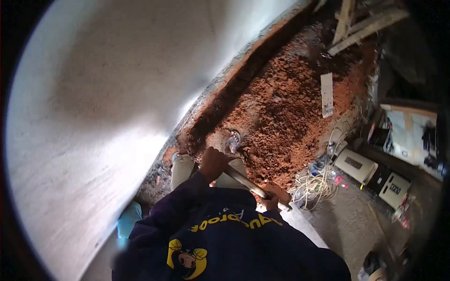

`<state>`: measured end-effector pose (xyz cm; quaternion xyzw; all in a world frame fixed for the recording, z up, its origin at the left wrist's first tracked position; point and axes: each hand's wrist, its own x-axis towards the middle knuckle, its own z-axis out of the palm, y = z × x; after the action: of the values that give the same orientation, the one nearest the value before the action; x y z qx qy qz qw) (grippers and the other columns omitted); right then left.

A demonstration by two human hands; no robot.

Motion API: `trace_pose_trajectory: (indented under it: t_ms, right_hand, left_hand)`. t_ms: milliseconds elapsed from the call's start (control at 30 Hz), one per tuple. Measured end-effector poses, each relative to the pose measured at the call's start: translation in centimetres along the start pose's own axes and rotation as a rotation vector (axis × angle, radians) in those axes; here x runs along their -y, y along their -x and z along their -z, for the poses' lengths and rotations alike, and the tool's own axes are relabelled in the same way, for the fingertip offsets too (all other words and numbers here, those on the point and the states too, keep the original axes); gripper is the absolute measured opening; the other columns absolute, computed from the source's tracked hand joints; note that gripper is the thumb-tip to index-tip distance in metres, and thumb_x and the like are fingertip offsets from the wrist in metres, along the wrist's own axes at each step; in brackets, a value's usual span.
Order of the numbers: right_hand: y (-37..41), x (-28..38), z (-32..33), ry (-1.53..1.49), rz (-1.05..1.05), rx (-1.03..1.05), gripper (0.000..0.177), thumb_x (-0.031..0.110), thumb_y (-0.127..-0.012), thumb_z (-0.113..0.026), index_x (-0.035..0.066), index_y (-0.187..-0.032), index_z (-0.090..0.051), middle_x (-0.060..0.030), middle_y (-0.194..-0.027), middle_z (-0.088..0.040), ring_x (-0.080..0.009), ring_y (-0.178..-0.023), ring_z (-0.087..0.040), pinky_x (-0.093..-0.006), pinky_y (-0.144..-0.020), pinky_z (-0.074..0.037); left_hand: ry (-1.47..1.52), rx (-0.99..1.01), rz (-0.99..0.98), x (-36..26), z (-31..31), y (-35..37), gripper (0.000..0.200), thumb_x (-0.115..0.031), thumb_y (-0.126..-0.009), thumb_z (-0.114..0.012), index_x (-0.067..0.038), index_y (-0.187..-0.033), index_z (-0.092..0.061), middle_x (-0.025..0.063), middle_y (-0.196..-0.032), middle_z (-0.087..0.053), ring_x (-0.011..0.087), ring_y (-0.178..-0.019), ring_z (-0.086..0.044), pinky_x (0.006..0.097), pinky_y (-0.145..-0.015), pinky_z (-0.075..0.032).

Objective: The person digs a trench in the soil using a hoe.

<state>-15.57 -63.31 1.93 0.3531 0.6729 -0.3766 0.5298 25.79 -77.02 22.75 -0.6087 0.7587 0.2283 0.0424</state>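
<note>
My left hand [214,164] is closed around a wooden tool handle [246,181], in front of my knees. Lower on the right, near my waist, my right hand [276,196] grips the same handle close to its end. The handle slants down to the right across my lap. Whatever sits at its far end is hidden behind my left hand and legs, so the kind of tool cannot be made out. Loose reddish soil [286,107] spreads beyond my feet, with a narrow trench [234,96] running along the wall.
A pale wall [117,93] rises on the left. To the right lie a tangled cable [311,189] and beige cases [355,165]. A flat pale strip [326,95] rests on the soil. Wooden beams [368,32] stand at the far right. My sandalled foot [233,140] is beside the trench.
</note>
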Motion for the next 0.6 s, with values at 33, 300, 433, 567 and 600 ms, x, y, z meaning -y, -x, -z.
trace_pose_trajectory:
  t_ms: [33, 300, 433, 567, 600]
  right_hand:
    - [-0.3, 1.0, -0.5, 0.029, 0.000, 0.025, 0.009, 0.015, -0.072, -0.063, 0.008, -0.073, -0.058, -0.0012, -0.073, -0.059, -0.0167, -0.067, -0.056, -0.0375, -0.067, -0.047]
    - [2.6, 9.2, -0.6, 0.938, 0.757, 0.452, 0.014, 0.017, -0.082, -0.054, 0.008, -0.073, -0.059, -0.0009, -0.070, -0.057, -0.0180, -0.067, -0.053, -0.0373, -0.070, -0.047]
    - [5.0, 9.8, -3.1, 0.536, 0.437, 0.303, 0.017, 0.011, -0.082, -0.052, 0.008, -0.066, -0.053, 0.0003, -0.064, -0.049, -0.0176, -0.062, -0.050, -0.0353, -0.072, -0.047]
    - [5.7, 7.8, -3.2, 0.541, 0.306, 0.384, 0.013, 0.012, -0.074, -0.062, 0.009, -0.066, -0.053, 0.0019, -0.058, -0.046, -0.0149, -0.056, -0.046, -0.0304, -0.064, -0.044]
    - [6.3, 6.9, -3.2, 0.321, 0.074, 0.401, 0.010, 0.012, -0.072, -0.067, 0.007, -0.071, -0.058, 0.0019, -0.061, -0.051, -0.0121, -0.055, -0.047, -0.0283, -0.060, -0.045]
  left_hand:
    - [0.004, 0.031, 0.051, -0.7, 0.8, 0.0, 0.011, -0.020, -0.071, -0.062, -0.014, -0.062, -0.065, 0.0063, -0.064, -0.063, 0.0211, -0.067, -0.063, 0.0364, -0.063, -0.044]
    - [0.035, -0.266, 0.058, -7.6, 2.6, 5.0, 0.011, -0.020, -0.072, -0.060, -0.012, -0.065, -0.062, 0.0043, -0.063, -0.057, 0.0211, -0.062, -0.057, 0.0364, -0.063, -0.037]
    - [-0.034, -0.435, 0.106, -7.5, 0.1, 7.8, 0.012, -0.020, -0.073, -0.060, -0.011, -0.066, -0.062, 0.0034, -0.064, -0.057, 0.0209, -0.064, -0.057, 0.0363, -0.064, -0.038]
    - [0.229, -0.179, 0.296, -5.3, -2.2, 12.8, 0.010, -0.019, -0.074, -0.059, -0.009, -0.072, -0.061, 0.0064, -0.068, -0.059, 0.0237, -0.070, -0.059, 0.0396, -0.076, -0.043]
    - [0.232, -0.205, 0.360, -4.5, -3.6, 14.5, 0.010, -0.018, -0.073, -0.060, -0.009, -0.072, -0.062, 0.0064, -0.068, -0.060, 0.0241, -0.070, -0.061, 0.0398, -0.077, -0.044]
